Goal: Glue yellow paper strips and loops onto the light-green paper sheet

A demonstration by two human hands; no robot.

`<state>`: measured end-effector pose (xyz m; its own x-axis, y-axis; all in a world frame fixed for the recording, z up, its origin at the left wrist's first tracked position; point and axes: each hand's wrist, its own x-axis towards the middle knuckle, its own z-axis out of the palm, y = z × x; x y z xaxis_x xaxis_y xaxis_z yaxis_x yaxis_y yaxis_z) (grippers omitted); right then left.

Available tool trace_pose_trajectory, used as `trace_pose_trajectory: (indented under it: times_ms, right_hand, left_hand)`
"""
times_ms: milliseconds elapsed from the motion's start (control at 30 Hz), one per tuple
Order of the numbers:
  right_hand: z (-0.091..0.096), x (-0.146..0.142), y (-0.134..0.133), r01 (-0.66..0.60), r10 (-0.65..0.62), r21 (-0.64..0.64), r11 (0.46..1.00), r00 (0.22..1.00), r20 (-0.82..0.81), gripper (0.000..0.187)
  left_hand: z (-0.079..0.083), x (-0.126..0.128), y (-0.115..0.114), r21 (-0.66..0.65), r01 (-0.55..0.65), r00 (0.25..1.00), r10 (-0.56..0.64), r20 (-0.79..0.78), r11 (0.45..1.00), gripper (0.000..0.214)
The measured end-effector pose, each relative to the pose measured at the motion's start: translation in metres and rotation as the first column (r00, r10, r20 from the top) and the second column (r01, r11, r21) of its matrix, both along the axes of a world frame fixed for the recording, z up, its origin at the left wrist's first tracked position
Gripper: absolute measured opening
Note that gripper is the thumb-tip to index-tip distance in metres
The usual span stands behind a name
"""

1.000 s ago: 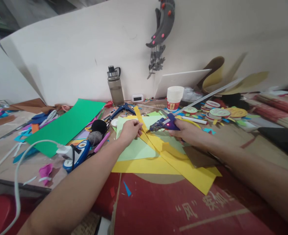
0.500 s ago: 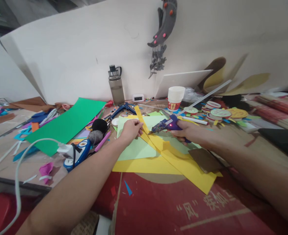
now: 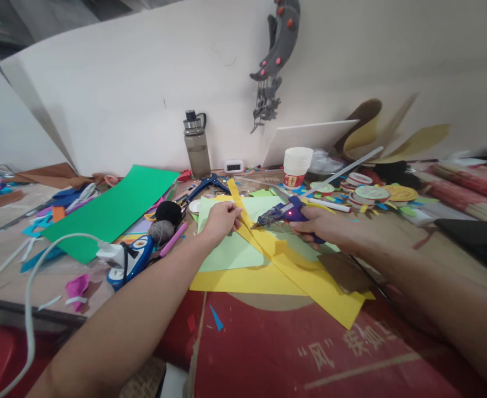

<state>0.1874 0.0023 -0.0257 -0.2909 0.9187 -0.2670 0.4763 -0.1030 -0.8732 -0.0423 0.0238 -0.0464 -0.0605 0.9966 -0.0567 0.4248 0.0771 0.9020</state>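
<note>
My right hand is wrapped round a blue hot glue gun with a small red light and a long clear glue stick out of its back. Its nozzle points left and down, at or just above a yellow paper strip; I cannot tell if it touches. My left hand pinches the left edge of that strip. The strip runs diagonally over pale green sheets, joining a wider yellow piece at the lower right. A larger yellow sheet lies beneath them.
Left of the sheets lie dark yarn balls, a blue power strip and a green sheet. Behind stand a water bottle and stacked paper cups. Decorated discs lie at the right. A red cardboard piece fills the front.
The glue stick's far end has dipped slightly and moved left. Both hands, the glue gun and the yellow strip stay almost where they were.
</note>
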Motion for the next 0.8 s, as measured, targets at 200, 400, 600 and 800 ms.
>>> trace_pose_trajectory:
  times_ms: [200, 400, 600, 800]
  right_hand:
    - [0.009, 0.009, -0.005, -0.032, 0.034, -0.088, 0.996, 0.999, 0.025, 0.012]
    - [0.005, -0.004, 0.001, 0.057, -0.056, -0.028, 0.998, 0.997, 0.053, 0.014]
    - [0.005, -0.001, 0.001, 0.025, -0.022, -0.032, 0.999, 0.996, 0.085, 0.015]
    - [0.009, 0.003, -0.003, 0.02, -0.021, 0.006, 1.0, 0.991, 0.128, 0.015]
  left_hand:
    - [0.001, 0.0, -0.001, -0.014, -0.008, 1.0, 0.008, 0.002, 1.0, 0.025]
    - [-0.002, -0.001, 0.002, -0.009, 0.001, 1.0, -0.001, -0.012, 1.0, 0.024]
    - [-0.001, -0.001, 0.001, -0.009, -0.004, 1.0, 0.004, -0.009, 1.0, 0.024]
    - [-0.001, 0.0, 0.0, 0.003, 0.002, 1.0, -0.002, -0.018, 1.0, 0.025]
